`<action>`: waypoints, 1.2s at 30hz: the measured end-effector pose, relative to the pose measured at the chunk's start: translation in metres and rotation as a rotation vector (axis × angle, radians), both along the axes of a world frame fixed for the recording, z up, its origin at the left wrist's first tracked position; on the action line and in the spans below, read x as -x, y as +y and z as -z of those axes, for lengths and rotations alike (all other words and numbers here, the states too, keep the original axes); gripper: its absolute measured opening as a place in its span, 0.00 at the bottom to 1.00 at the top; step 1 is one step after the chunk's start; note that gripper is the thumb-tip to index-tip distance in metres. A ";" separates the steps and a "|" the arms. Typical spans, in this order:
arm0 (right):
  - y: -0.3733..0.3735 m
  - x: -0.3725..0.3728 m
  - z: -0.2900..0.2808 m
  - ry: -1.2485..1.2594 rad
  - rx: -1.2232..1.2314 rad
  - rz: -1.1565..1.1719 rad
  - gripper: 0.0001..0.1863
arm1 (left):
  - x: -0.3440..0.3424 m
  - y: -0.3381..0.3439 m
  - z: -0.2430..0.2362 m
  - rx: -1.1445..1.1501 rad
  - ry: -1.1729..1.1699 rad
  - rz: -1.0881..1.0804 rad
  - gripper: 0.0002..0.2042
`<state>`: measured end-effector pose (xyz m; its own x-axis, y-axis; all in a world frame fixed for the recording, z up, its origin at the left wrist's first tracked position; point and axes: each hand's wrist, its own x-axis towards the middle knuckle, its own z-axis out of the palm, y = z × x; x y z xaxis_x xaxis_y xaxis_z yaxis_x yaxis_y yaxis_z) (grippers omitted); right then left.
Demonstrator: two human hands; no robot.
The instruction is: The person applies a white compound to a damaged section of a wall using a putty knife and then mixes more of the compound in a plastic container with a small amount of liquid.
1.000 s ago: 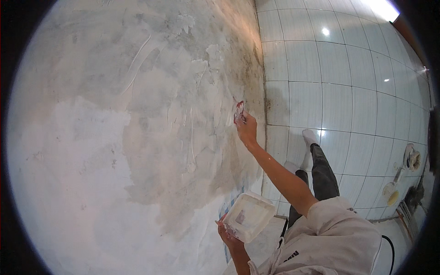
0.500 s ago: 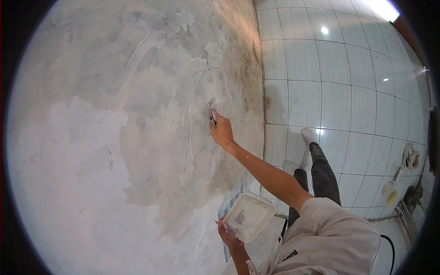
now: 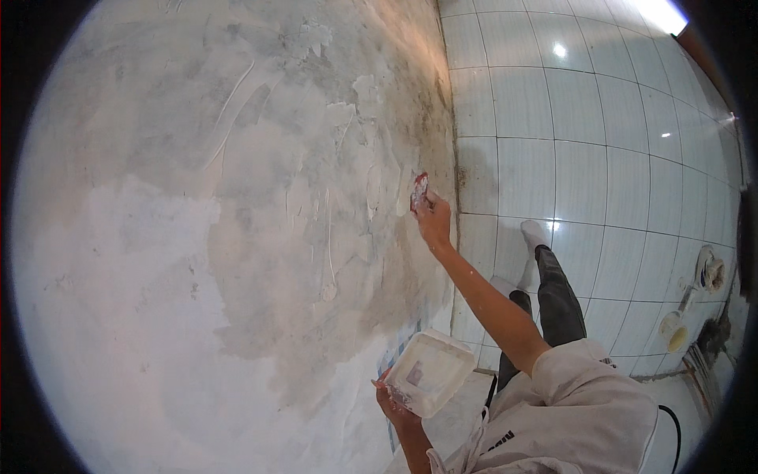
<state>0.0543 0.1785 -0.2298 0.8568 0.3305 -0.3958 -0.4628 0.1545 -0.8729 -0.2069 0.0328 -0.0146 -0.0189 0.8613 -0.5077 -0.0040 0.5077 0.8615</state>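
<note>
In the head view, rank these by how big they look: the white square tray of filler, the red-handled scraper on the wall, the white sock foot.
1. White square tray of filler, largest, though nearest the camera.
2. White sock foot.
3. Red-handled scraper, smallest, though close to the foot.

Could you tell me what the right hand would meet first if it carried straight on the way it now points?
Most likely the plastered wall: the right hand holds a small red-handled scraper seemingly already against it, though depth is unclear.
</note>
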 end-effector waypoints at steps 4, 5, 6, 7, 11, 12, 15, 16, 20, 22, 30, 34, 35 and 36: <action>0.023 -0.015 0.022 0.044 0.044 -0.125 0.11 | 0.002 -0.003 0.004 0.002 0.024 -0.009 0.26; 0.027 -0.022 0.028 0.032 0.025 -0.156 0.12 | 0.000 -0.004 0.007 0.025 -0.008 -0.042 0.27; 0.035 -0.021 0.022 0.025 -0.009 -0.197 0.13 | 0.002 -0.005 0.005 0.017 -0.009 -0.049 0.27; 0.041 -0.019 0.016 0.023 -0.015 -0.202 0.13 | 0.005 -0.005 0.003 0.013 0.006 -0.050 0.27; 0.048 -0.006 -0.027 -0.170 0.077 -0.331 0.21 | 0.028 -0.002 -0.003 0.043 0.053 -0.003 0.28; 0.040 -0.010 -0.031 -0.138 0.111 -0.408 0.23 | 0.026 -0.003 -0.001 0.047 0.043 0.001 0.28; 0.036 -0.008 -0.025 -0.204 0.036 -0.191 0.19 | 0.020 -0.005 0.003 0.039 -0.004 0.016 0.28; 0.035 -0.010 -0.020 -0.209 0.040 -0.188 0.19 | 0.017 -0.007 0.004 0.034 0.011 0.015 0.28; 0.037 -0.014 -0.017 -0.263 0.094 -0.082 0.21 | 0.028 -0.012 0.009 0.006 0.044 0.008 0.29; 0.040 -0.019 -0.014 -0.290 0.127 -0.076 0.21 | 0.028 -0.012 0.009 0.009 0.045 0.011 0.29; 0.050 -0.018 -0.011 -0.354 -0.003 -0.087 0.23 | 0.032 -0.011 0.008 0.016 0.076 0.012 0.29; 0.041 -0.012 -0.004 -0.325 -0.062 -0.138 0.23 | 0.018 -0.010 0.012 -0.002 0.010 0.058 0.28; 0.038 -0.010 -0.004 -0.320 -0.062 -0.147 0.23 | 0.015 -0.009 0.014 -0.008 0.012 0.049 0.29; 0.035 -0.008 -0.007 -0.315 -0.068 -0.160 0.22 | 0.013 -0.007 0.015 -0.014 0.005 0.048 0.29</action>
<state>0.0619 0.2135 -0.2224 0.8687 0.4865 -0.0930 -0.1955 0.1643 -0.9668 -0.2198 0.0258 -0.0292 0.0203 0.8685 -0.4954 0.0246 0.4949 0.8686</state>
